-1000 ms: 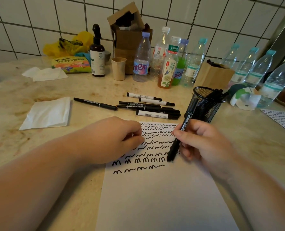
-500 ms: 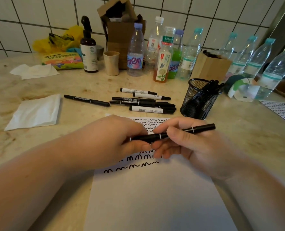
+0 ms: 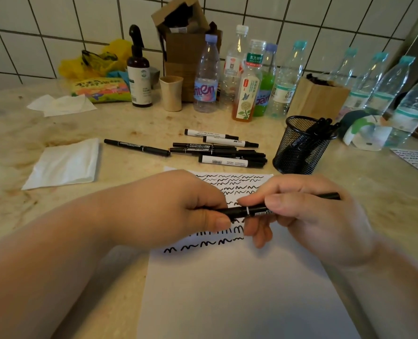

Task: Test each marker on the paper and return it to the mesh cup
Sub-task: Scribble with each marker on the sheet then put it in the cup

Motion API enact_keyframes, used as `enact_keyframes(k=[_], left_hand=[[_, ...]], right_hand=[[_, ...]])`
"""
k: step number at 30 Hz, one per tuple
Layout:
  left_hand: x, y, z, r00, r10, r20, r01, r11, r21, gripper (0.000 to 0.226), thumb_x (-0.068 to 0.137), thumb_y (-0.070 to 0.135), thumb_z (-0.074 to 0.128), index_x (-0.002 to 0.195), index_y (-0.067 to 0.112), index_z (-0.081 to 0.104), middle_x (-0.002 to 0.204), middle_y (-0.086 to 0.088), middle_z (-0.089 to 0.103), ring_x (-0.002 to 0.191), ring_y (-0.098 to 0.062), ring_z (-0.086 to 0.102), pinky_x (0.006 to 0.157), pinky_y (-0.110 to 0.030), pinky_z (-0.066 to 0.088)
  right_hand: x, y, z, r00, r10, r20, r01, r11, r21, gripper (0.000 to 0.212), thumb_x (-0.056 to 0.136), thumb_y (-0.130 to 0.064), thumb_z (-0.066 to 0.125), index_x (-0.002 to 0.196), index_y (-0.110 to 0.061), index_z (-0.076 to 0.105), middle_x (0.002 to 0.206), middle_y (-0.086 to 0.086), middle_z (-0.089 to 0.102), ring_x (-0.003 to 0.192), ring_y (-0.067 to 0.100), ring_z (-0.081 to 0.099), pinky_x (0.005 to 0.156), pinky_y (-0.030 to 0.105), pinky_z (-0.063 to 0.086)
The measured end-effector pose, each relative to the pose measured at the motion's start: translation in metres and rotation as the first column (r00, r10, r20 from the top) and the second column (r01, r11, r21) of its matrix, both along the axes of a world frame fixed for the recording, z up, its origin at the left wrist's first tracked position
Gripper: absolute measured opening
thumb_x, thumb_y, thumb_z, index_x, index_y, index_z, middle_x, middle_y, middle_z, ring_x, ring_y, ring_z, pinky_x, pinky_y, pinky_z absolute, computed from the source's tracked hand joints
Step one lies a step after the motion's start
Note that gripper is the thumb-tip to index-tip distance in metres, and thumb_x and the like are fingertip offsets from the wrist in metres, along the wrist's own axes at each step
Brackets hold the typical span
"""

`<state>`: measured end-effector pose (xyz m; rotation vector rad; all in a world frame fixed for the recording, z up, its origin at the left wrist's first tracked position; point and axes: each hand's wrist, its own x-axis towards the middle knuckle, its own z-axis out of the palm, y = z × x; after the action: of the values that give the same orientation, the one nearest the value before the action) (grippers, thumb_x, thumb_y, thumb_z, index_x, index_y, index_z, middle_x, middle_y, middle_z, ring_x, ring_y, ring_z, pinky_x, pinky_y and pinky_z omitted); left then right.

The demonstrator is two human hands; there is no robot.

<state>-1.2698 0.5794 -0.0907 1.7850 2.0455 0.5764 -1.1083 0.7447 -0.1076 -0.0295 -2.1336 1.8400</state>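
A black marker (image 3: 242, 211) lies level between both hands, above the white paper (image 3: 239, 289) covered at its top with rows of black squiggles. My left hand (image 3: 178, 211) grips the marker's left end in curled fingers. My right hand (image 3: 308, 216) pinches its barrel, with the far end sticking out to the right. The black mesh cup (image 3: 301, 148) stands behind and to the right of the paper, with several black markers in it. Several more markers (image 3: 222, 150) lie in a loose pile beyond the paper, and one (image 3: 137, 147) lies apart on the left.
A folded white tissue (image 3: 63, 165) lies left of the paper. Along the tiled wall stand several plastic bottles (image 3: 205, 77), a dark pump bottle (image 3: 139, 77), a beige cup (image 3: 171, 92), cardboard boxes and a snack bag. Another scribbled sheet (image 3: 415, 160) sits at the right edge.
The marker was upright in my right hand with its tip at the paper. It has turned level, and my left hand now grips its left end.
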Motion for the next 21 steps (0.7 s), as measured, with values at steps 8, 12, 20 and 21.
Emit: enact_keyframes(k=[8, 12, 20, 21], left_hand=[[0.004, 0.002, 0.002, 0.956, 0.046, -0.291, 0.031, 0.967, 0.254, 0.027, 0.095, 0.052, 0.047, 0.088, 0.033, 0.064, 0.069, 0.010, 0.059, 0.067, -0.008, 0.053, 0.057, -0.026, 0.043], [-0.002, -0.002, 0.006, 1.000, -0.025, -0.001, 0.025, 0.997, 0.066, 0.026, 0.091, 0.049, 0.054, 0.070, 0.035, 0.059, 0.062, 0.011, 0.055, 0.057, -0.006, 0.050, 0.053, -0.021, 0.038], [-0.024, -0.003, -0.002, 0.960, 0.265, -0.093, -0.260, 0.964, 0.062, 0.029, 0.087, 0.058, 0.048, 0.074, 0.035, 0.060, 0.068, 0.007, 0.060, 0.064, -0.008, 0.056, 0.063, -0.034, 0.050], [-0.022, -0.002, -0.004, 0.956, 0.258, -0.142, -0.253, 0.966, 0.047, 0.029, 0.089, 0.058, 0.048, 0.077, 0.035, 0.060, 0.068, 0.006, 0.060, 0.064, -0.008, 0.055, 0.062, -0.032, 0.049]], right_hand=[[0.002, -0.001, -0.001, 0.989, -0.042, -0.144, 0.038, 0.999, -0.028, 0.032, 0.079, -0.015, 0.054, 0.097, -0.005, 0.079, 0.072, 0.022, 0.073, 0.057, 0.038, 0.068, 0.056, 0.039, 0.053], [0.007, 0.000, 0.001, 0.978, -0.049, -0.201, 0.041, 0.998, -0.045, 0.028, 0.074, -0.013, 0.057, 0.087, -0.003, 0.079, 0.064, 0.024, 0.069, 0.047, 0.037, 0.062, 0.048, 0.031, 0.049], [0.007, 0.016, 0.005, 0.993, -0.117, -0.005, 0.116, 0.989, -0.096, 0.024, 0.070, -0.019, 0.062, 0.079, -0.001, 0.076, 0.062, 0.027, 0.064, 0.048, 0.034, 0.057, 0.045, 0.028, 0.045], [0.005, 0.014, 0.003, 0.987, -0.158, 0.028, 0.160, 0.984, -0.076, 0.022, 0.074, -0.019, 0.062, 0.074, -0.003, 0.076, 0.060, 0.025, 0.063, 0.048, 0.033, 0.053, 0.043, 0.025, 0.042]])
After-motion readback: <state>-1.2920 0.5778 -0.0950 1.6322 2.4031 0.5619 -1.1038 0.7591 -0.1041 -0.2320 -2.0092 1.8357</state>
